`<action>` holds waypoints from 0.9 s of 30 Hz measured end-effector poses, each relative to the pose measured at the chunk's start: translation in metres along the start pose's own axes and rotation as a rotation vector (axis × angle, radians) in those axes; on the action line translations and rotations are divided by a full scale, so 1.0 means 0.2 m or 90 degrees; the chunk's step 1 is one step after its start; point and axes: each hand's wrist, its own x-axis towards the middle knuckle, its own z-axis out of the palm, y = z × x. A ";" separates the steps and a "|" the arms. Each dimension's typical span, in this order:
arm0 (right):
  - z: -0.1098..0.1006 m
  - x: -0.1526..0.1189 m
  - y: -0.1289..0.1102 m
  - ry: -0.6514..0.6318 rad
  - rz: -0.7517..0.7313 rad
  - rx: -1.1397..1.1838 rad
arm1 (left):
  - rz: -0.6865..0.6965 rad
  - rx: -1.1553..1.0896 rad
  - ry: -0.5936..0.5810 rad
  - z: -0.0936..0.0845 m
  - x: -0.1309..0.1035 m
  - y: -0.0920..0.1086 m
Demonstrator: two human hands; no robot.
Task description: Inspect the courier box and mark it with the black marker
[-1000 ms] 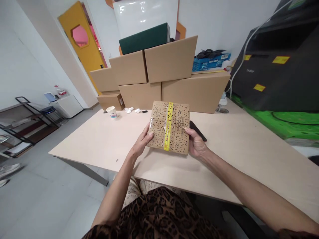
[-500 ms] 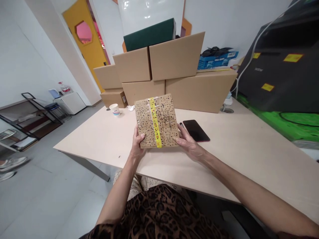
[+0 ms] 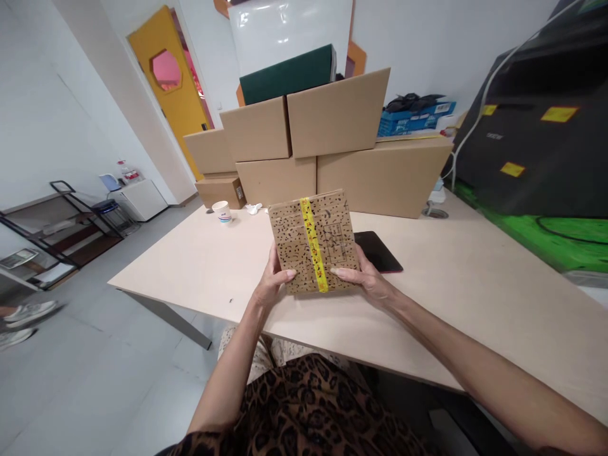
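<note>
A brown, dark-speckled cardboard package (image 3: 297,244) is held tilted up above the table, its broad face toward me. Yellow printed tape (image 3: 313,246) runs down its middle, and a printed box mark shows to the right of the tape. My left hand (image 3: 273,280) grips the lower left edge with the thumb on the front. On the lower right, my right hand (image 3: 370,277) grips the package, thumb likewise across the front. The other fingers are mostly hidden behind it. A black tablet-like slab (image 3: 382,252) lies just beyond my right hand, partly covered by the package.
Stacked cardboard boxes (image 3: 375,180) line the table's (image 3: 190,272) back, topped by a dark green binder-like item (image 3: 287,76) and a blue basket (image 3: 413,119). A paper cup (image 3: 222,212) stands at the back left. A large black object (image 3: 546,133) stands at right.
The package has moved slightly right and tilted in both hands. My right thumb lies further across its front, and the package now covers part of the black slab.
</note>
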 end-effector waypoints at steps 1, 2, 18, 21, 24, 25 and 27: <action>0.00 0.00 0.00 0.005 0.003 -0.003 | 0.001 0.002 -0.012 0.00 0.00 0.00; 0.00 0.00 -0.01 0.006 0.007 -0.005 | -0.001 0.004 -0.023 0.00 0.00 -0.01; -0.03 0.03 0.03 0.003 0.089 0.061 | -0.097 -0.054 0.040 -0.04 0.05 -0.08; -0.04 0.05 0.03 0.060 0.157 0.097 | -0.123 -0.065 0.064 -0.05 0.05 -0.09; -0.05 0.05 0.00 0.087 0.215 0.138 | -0.150 -0.070 0.074 -0.06 0.04 -0.08; -0.06 0.06 -0.02 0.093 0.226 0.150 | -0.156 -0.068 0.069 -0.07 0.04 -0.08; -0.06 0.06 -0.04 0.098 0.241 0.165 | -0.163 -0.062 0.052 -0.06 0.03 -0.06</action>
